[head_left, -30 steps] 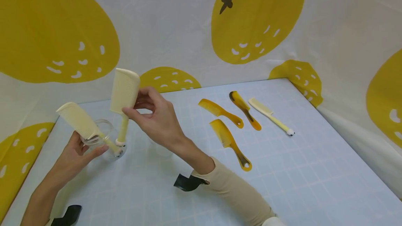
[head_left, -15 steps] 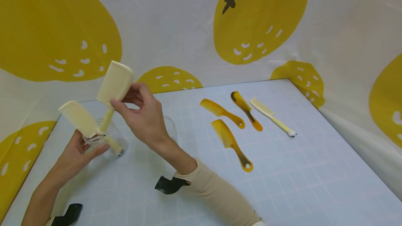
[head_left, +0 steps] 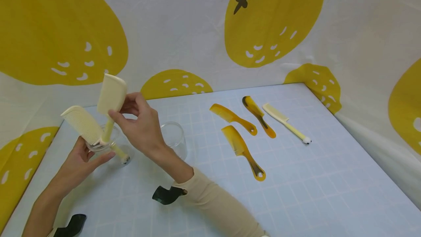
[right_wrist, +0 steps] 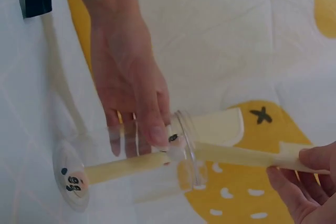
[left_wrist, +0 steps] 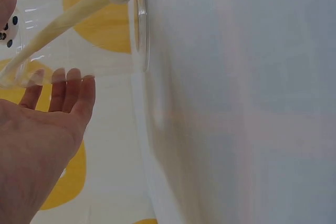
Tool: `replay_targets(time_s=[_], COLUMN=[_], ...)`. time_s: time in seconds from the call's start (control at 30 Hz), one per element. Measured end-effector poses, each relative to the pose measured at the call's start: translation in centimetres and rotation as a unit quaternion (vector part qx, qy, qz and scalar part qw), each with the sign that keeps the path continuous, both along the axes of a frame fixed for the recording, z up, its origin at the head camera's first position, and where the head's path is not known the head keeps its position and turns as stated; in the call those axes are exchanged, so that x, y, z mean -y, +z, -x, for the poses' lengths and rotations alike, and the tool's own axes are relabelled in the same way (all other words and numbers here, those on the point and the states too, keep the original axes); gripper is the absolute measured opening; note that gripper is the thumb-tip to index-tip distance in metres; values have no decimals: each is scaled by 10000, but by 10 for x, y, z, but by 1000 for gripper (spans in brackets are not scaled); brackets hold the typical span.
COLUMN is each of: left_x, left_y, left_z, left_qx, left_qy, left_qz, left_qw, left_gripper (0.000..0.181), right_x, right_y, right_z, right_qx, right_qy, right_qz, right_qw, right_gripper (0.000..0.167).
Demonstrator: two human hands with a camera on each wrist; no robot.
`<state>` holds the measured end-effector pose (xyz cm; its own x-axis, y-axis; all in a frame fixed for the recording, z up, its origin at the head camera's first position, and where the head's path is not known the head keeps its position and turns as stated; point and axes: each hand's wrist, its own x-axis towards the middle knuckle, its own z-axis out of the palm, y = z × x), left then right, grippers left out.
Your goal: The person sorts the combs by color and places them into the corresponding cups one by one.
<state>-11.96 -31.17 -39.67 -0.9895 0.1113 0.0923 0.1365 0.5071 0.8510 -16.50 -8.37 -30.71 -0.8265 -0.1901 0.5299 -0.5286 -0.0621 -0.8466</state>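
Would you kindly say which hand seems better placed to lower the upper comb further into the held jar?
Probably the right: the right hand pinches the upper comb, whose handle end sits just inside the mouth of the jar. The left hand is occupied with holding that jar.

Below the hands (head_left: 139,125) spreads a faintly checked, pale blue counter (head_left: 315,182); behind them and to either side hangs a creased whitish cloth (head_left: 177,28) printed with large mustard-yellow rounded shapes (head_left: 274,21), many flecked white.
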Motion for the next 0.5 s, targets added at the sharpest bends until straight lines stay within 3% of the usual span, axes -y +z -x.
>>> replay_targets(time_s=[0.5], left_x=[-1], left_y=[0], left_z=[0], left_qx=[-15], left_qy=[14], left_qz=[40], left_qw=[10000], left_gripper=[89], right_x=[14], right_y=[-18], right_z=[-2], right_qx=[119], right_qy=[267], right_qz=[-1142], right_qw=[9930], right_gripper=[28])
